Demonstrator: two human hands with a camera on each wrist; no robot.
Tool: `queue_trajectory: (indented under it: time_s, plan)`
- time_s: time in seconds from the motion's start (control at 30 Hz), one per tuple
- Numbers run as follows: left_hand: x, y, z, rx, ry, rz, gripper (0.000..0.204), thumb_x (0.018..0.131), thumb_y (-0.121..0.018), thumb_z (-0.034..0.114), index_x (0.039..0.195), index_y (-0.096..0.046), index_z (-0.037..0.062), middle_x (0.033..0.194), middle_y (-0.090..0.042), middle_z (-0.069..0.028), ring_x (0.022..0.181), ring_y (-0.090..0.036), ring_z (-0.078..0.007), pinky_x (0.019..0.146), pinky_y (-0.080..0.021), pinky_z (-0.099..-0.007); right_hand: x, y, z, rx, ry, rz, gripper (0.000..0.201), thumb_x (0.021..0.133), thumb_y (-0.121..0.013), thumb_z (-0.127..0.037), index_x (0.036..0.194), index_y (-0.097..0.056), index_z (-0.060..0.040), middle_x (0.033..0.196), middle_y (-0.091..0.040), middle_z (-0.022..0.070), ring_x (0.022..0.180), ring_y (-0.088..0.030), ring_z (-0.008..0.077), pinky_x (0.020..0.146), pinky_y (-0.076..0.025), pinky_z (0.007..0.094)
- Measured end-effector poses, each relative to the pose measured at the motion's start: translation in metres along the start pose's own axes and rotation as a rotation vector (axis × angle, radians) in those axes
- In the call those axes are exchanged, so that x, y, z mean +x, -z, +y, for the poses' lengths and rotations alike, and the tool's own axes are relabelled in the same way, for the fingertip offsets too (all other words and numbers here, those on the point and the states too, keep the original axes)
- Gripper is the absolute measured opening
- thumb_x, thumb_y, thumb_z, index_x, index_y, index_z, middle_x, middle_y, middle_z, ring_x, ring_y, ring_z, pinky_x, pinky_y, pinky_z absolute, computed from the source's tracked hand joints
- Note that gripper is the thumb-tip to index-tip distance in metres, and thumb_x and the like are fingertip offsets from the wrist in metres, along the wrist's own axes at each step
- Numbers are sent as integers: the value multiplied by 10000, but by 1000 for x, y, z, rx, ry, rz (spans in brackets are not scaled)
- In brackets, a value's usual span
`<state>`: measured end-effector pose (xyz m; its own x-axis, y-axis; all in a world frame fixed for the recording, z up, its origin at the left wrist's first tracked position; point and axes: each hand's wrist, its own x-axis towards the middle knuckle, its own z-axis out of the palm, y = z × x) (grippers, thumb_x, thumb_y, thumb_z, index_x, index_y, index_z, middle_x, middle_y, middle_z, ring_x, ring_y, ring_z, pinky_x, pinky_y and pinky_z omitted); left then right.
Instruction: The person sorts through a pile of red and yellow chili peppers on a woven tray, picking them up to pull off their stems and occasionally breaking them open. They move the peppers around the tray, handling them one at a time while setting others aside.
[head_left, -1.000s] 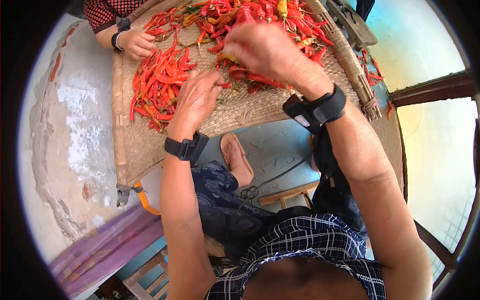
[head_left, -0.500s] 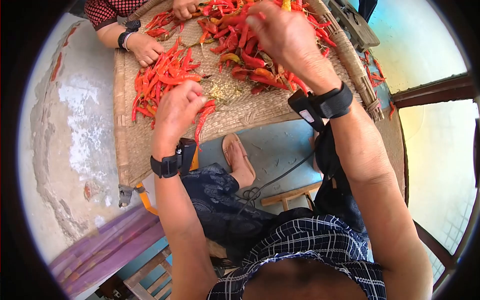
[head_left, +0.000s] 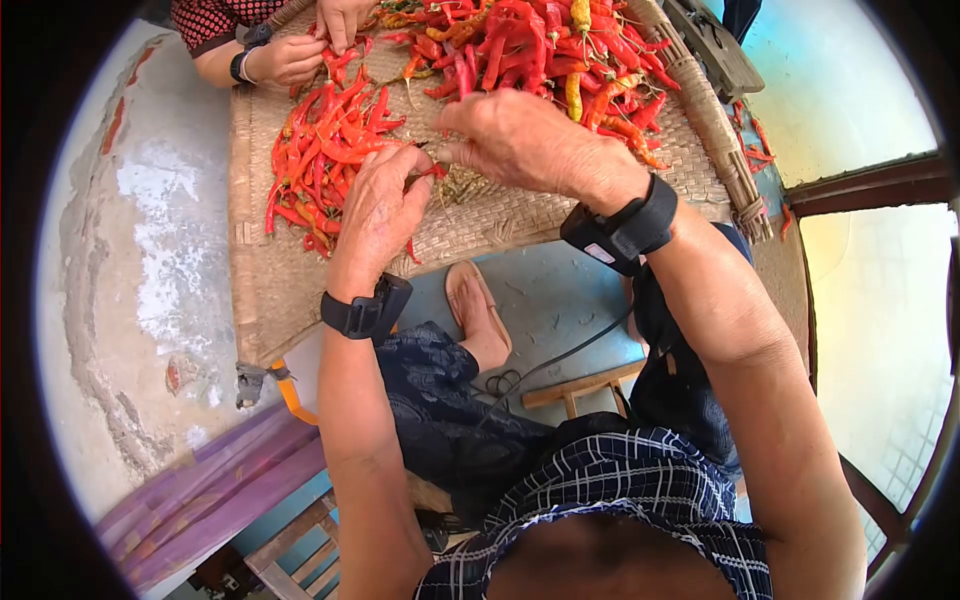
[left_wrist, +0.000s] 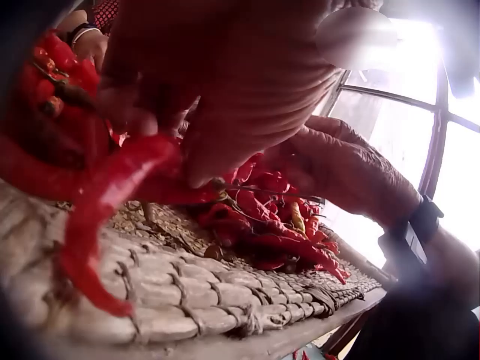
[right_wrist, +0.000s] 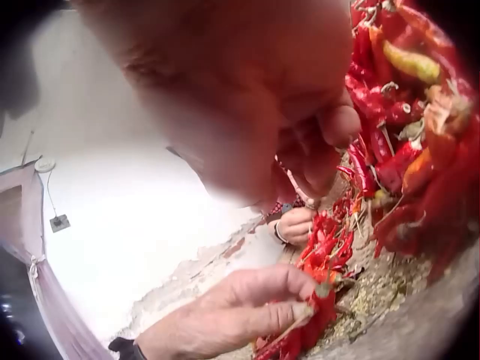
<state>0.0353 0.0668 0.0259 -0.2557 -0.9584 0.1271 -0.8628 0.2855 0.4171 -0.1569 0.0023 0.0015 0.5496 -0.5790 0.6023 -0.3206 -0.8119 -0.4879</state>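
Note:
My left hand (head_left: 383,205) grips red chili peppers over the woven tray (head_left: 500,225). In the left wrist view, one curved red chili pepper (left_wrist: 112,210) hangs below the fingers, and a thin stem (left_wrist: 262,191) sticks out at the fingertips toward the other hand. My right hand (head_left: 545,145) is bent close beside the left fingertips, its fingers curled; I cannot tell whether it pinches anything. A large heap of red chili peppers (head_left: 520,45) lies behind it. Left of my left hand is a smaller pile of chili peppers (head_left: 325,150).
Another person's hands (head_left: 285,60) work among peppers at the tray's far left. A bundled cane rim (head_left: 700,100) edges the tray's right side. Pale seeds and bits (right_wrist: 375,300) are strewn between the piles. A wooden stool (head_left: 580,388) stands below; a window (head_left: 880,300) is at right.
My right hand has come from over the large heap down and left to my left hand. My left hand, lower left half a second ago, has moved up toward it. The other person's hands have come together.

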Motion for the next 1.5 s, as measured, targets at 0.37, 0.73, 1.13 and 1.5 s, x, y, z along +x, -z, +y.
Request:
queue_trajectory:
  time_s: [0.37, 0.73, 1.13, 1.5]
  plan:
    - [8, -10, 7, -183, -1, 85, 194, 910, -549, 116, 1063, -566, 0, 910, -636, -163, 799, -621, -273, 739, -472, -368, 3, 9, 1, -88, -149, -116, 132, 820, -604, -148, 860, -650, -30, 727, -655, 203, 721, -664, 387, 619, -537, 461]
    - [10, 0, -21, -260, 203, 52, 267, 957, -544, 233, 1108, -632, 30, 788, -649, -47, 680, -565, -95, 636, -463, -257, 9, 68, -4, -295, -281, 359, 190, 875, -616, -93, 1030, -548, -8, 730, -590, 180, 643, -602, 386, 554, -471, 440]
    - [19, -3, 6, -266, 78, 24, 276, 948, -580, 238, 1066, -639, -5, 736, -623, -31, 659, -544, -82, 631, -457, -244, 4, 4, -2, -34, -61, -5, 200, 841, -664, -240, 838, -601, -50, 668, -631, 155, 686, -664, 353, 568, -527, 451]
    - [2, -12, -7, -133, 96, -143, 236, 871, -664, 202, 980, -658, -8, 737, -602, -45, 669, -561, -113, 651, -460, -282, 11, 70, 10, -394, -361, 281, 163, 872, -601, -138, 820, -536, 2, 758, -594, 187, 652, -594, 370, 569, -464, 462]
